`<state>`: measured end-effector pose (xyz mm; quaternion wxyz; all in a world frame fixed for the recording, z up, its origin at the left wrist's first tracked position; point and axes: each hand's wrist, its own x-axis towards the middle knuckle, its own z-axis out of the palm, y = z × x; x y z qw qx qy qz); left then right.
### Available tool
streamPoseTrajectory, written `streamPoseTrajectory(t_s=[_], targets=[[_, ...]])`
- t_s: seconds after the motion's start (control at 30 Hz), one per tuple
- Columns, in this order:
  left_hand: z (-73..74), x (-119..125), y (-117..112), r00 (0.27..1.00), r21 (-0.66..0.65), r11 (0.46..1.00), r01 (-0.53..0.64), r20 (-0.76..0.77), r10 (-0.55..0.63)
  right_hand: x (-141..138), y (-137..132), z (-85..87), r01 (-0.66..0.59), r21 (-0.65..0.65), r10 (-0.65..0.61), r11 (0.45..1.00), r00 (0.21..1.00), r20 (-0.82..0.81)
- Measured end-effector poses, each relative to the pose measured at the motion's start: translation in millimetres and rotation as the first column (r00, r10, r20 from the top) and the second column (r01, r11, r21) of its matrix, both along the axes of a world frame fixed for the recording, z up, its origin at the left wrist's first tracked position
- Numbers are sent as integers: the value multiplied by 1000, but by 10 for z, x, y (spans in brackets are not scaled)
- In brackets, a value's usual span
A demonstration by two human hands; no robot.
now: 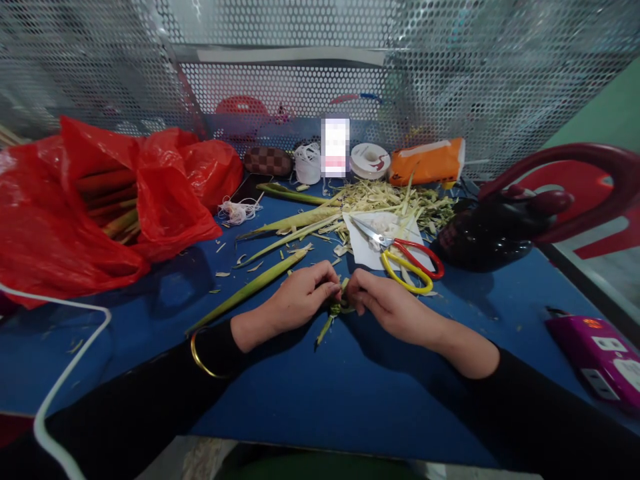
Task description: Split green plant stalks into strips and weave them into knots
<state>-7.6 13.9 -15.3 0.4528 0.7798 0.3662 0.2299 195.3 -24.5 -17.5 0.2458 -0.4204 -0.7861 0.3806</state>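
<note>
Over the blue table, my left hand [311, 291] is closed, thumb and fingers pinching a small bunched piece of green plant strip [336, 309]. A narrow tip of the strip points down toward me. From the other side my right hand [377, 295] curls in with bent fingertips close together on the same piece. Fingers hide part of it, so how it is folded or knotted cannot be made out. Left of my hands lies a long green stalk [253, 283]. Scissors [387, 243] with one red and one yellow handle rest on white paper [357, 247] just beyond my right hand.
Shredded plant scraps [425, 203] pile up behind the scissors. A red plastic bag [185, 193] of stalks stands left, a dark kettle [485, 233] right, a purple power strip [600, 353] front right. A white cord [75, 360] crosses the left side. A ribbon spool [370, 161] stands at the back.
</note>
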Motion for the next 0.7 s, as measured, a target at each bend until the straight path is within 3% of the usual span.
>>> streamPoseTrajectory(t_s=[0.33,0.5,0.7], targets=[[22,10,-24,995,34,999,-16,-97,20,12,-9,12,-49,42,45,998,995,90],[-6,-1,3,993,18,999,-48,-110,50,-2,3,-18,7,-24,-8,1000,1000,-26],[-41,27,-5,987,-255,958,-132,56,151,-62,19,-33,96,-15,-96,995,952,-292]])
